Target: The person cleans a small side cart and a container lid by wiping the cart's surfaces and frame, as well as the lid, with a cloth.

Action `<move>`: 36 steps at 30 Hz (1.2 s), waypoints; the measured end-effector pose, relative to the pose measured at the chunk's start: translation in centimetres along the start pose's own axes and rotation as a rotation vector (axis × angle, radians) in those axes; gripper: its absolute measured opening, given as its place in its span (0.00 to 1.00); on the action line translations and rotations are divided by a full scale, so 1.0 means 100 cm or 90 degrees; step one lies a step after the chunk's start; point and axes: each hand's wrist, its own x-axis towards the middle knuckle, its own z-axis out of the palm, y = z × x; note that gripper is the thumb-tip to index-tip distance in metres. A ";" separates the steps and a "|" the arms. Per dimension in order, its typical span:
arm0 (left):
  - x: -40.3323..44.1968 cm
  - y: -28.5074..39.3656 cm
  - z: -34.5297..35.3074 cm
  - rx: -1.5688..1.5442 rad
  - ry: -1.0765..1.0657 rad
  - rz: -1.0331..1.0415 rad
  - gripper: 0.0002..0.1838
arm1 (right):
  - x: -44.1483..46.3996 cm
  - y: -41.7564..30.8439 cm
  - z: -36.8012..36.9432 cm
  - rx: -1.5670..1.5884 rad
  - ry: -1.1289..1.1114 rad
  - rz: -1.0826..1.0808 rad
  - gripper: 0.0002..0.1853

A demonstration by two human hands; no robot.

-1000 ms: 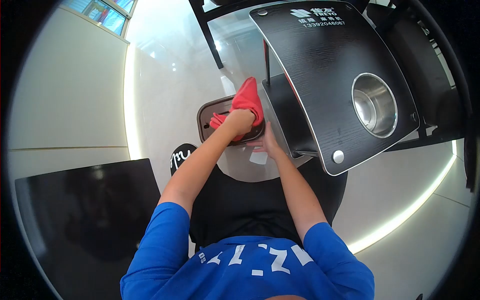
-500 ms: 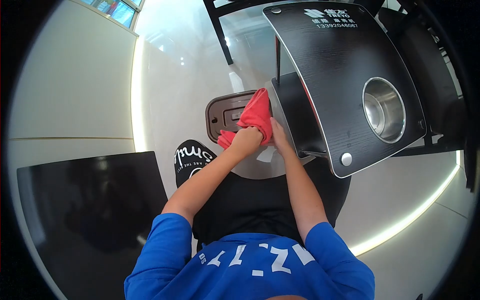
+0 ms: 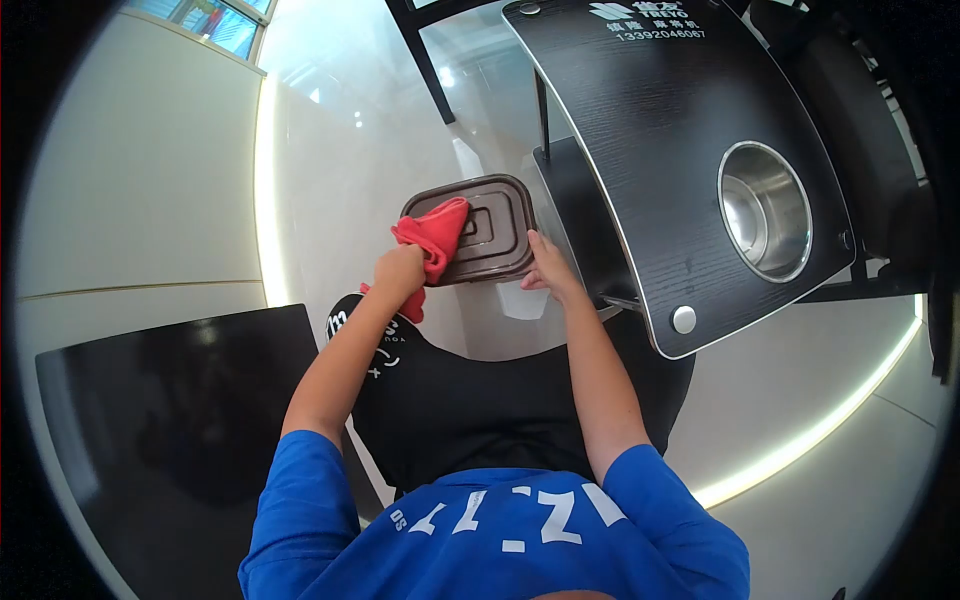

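Observation:
A brown rectangular lid [image 3: 490, 230] with raised rings lies in front of me, low near the floor. My left hand [image 3: 400, 272] is closed round a red cloth [image 3: 435, 235]; part of the cloth rests on the lid's left side and a tail hangs below the hand. At the lid's lower right corner, my right hand [image 3: 547, 268] grips the edge, fingers against its side. What lies beneath the lid is hidden.
A black wood-grain side table [image 3: 670, 130] with a steel cup insert [image 3: 765, 212] stands to the right, its lower shelf [image 3: 585, 215] close to my right hand. At the lower left is a dark glossy panel [image 3: 180, 430]. A black leg [image 3: 432, 75] stands beyond the lid.
My left hand and the red cloth have moved left across the lid, uncovering its right side. My right hand has shifted slightly and stays at the right edge.

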 end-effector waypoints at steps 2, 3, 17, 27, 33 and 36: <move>0.004 -0.015 0.005 -0.037 0.042 -0.058 0.08 | 0.007 0.005 -0.001 -0.015 0.003 -0.006 0.34; 0.006 -0.023 0.008 -0.037 0.040 -0.057 0.08 | 0.008 0.006 -0.001 -0.030 0.007 -0.013 0.33; 0.099 -0.010 -0.017 -0.016 0.197 -0.033 0.09 | 0.006 0.011 0.021 -0.053 0.048 -0.048 0.31; 0.092 0.110 -0.017 0.058 0.236 0.326 0.08 | 0.000 0.005 0.020 -0.037 0.079 -0.019 0.28; 0.056 0.098 -0.012 0.082 0.177 0.365 0.08 | 0.028 0.032 0.009 -0.053 0.073 0.018 0.26; 0.035 0.074 -0.004 0.070 0.119 0.375 0.08 | 0.021 0.034 0.018 -0.103 0.025 0.012 0.28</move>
